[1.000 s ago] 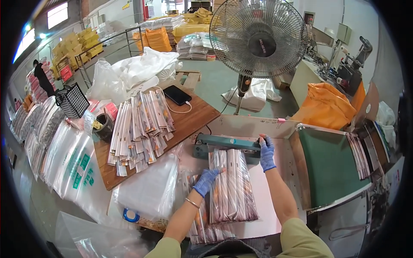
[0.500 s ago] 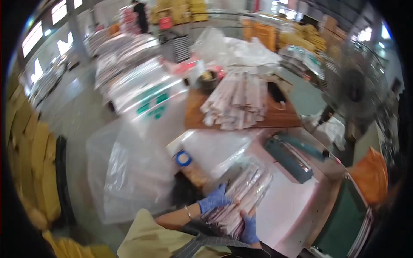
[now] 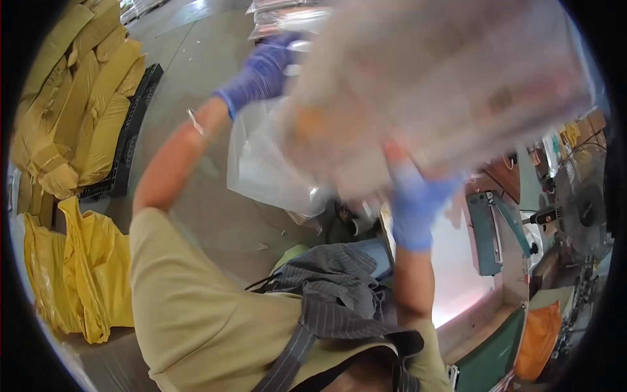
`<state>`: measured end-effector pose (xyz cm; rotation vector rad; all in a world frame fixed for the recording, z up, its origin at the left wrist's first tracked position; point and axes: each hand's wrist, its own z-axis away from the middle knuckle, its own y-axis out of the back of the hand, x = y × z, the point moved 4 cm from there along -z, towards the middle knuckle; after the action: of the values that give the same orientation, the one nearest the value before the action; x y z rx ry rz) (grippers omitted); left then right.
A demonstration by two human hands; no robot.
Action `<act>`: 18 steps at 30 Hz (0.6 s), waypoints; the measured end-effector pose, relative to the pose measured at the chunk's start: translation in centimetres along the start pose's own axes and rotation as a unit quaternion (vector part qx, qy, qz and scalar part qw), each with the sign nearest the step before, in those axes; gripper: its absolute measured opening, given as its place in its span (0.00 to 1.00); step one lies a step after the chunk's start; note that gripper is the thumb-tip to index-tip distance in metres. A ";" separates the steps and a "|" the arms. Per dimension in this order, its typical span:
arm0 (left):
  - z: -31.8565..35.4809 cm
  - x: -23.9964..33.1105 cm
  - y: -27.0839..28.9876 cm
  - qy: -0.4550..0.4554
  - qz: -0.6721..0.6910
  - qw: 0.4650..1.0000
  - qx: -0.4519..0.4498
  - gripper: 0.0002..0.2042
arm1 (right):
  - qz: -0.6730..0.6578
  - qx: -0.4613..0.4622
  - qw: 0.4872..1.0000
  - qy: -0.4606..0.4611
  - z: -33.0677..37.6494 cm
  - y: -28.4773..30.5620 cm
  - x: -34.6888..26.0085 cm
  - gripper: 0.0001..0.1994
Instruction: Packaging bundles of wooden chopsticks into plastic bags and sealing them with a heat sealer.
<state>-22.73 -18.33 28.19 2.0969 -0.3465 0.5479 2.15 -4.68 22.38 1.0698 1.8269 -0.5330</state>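
Note:
A large clear-plastic-wrapped bundle [image 3: 444,78] is raised close to me, smeared by motion. What lies inside looks pale and pinkish, with an orange patch at the lower left. My left hand [image 3: 264,72], in a blue-purple glove, grips the bundle's left edge, its fingertips partly hidden. From below, my right hand [image 3: 418,202] holds the bundle's near side, the thumb on its surface. Underneath the bundle hangs a translucent plastic sheet or bag [image 3: 274,166]; whether it touches the bundle I cannot tell.
A green hand-lever sealer [image 3: 486,232] stands on the white worktop [image 3: 450,287] at the right, with a fan [image 3: 588,206] beyond. Yellow wrapped packages [image 3: 85,111] are stacked at the left by a black pallet [image 3: 134,140]. Yellow sheeting [image 3: 95,274] lies nearer.
Both hands have lifted the plastic-wrapped bundle from the worktop up toward me. My left hand has swung out to the far left. The view has turned downward and left.

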 end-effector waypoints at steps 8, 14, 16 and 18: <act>12.1 -25.3 6.4 -0.205 -0.037 0.972 -0.112 0.20 | -0.093 -0.013 0.980 0.178 2.5 -22.1 -2.1 0.46; 5.2 -8.2 2.0 0.076 0.126 0.940 -0.307 0.26 | 0.226 -0.245 0.937 0.105 7.7 -13.0 12.2 0.42; 5.8 -8.4 1.3 0.027 0.032 0.967 -0.251 0.30 | 0.305 -0.310 0.896 0.090 7.9 -12.8 13.9 0.37; 5.5 -9.5 0.3 0.105 0.041 0.962 -0.251 0.31 | 0.327 -0.360 0.872 0.049 6.7 -14.3 14.3 0.33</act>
<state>-29.70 -22.71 20.92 1.5281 -0.4030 0.6479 -9.45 -10.72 5.49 1.0849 1.4091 0.5831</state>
